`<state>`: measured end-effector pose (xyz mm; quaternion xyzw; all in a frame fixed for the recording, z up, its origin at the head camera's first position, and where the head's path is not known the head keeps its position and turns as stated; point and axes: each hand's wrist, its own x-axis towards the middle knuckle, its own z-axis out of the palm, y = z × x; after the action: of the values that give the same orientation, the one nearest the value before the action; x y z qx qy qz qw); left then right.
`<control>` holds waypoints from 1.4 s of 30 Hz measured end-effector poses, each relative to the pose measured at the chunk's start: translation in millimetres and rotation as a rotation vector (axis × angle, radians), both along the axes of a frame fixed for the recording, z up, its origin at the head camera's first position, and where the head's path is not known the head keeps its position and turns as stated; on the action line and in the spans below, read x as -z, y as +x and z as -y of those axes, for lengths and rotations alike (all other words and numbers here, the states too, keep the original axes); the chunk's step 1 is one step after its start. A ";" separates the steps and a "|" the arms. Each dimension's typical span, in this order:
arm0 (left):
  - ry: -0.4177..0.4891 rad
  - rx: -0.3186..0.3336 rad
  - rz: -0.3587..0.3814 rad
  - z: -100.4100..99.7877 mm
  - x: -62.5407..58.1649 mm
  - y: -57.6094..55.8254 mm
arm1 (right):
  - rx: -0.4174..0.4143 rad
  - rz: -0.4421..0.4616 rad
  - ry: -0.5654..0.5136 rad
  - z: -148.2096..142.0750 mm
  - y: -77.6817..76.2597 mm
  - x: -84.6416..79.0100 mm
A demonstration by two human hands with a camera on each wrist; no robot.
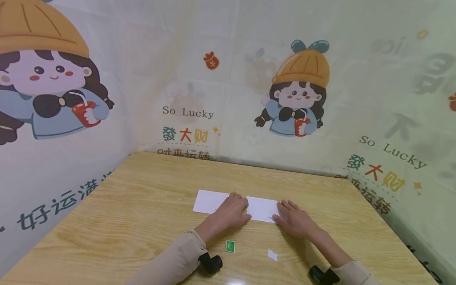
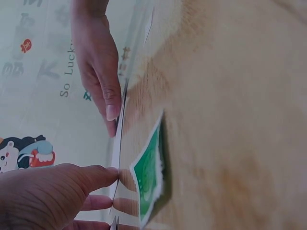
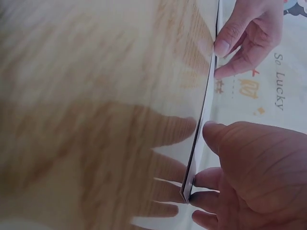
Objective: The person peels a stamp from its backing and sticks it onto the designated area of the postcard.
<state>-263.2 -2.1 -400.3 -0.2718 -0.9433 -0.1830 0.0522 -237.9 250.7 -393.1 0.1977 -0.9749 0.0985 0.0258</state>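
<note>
left hand (image 1: 233, 210) and right hand (image 1: 296, 220) frame a white envelope (image 1: 261, 209)

head view: on the wood-grain table (image 1: 153, 182), the white envelope lies between the hands, their fingers loosely open, touching its ends rather than gripping. a second envelope (image 1: 208, 202) extends left; a green stamp (image 1: 230, 246) and paper scrap (image 1: 272, 255) lie nearer.

left wrist view: the thumb tip meets an envelope's edge.

right wrist view: thumb and fingers sit apart along the envelope.

wooden table (image 1: 153, 186) | white paper (image 1: 261, 208) | green stamp (image 1: 230, 246) | white scrap (image 1: 272, 255)
</note>
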 end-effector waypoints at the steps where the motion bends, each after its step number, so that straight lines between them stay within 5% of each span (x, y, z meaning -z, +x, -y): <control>1: 0.000 0.000 0.002 0.1 -0.2 -0.2 | 0.000 0.009 -0.001 -0.4 0.2 -0.6; 42: -0.005 -0.009 0.020 -0.4 -1.5 3.8 | 0.039 0.119 0.039 -0.3 2.7 -5.7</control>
<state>-259.4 -1.7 -398.8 -0.2657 -0.9455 -0.1832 0.0428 -235.2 251.0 -387.4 0.1729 -0.9802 0.0908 -0.0343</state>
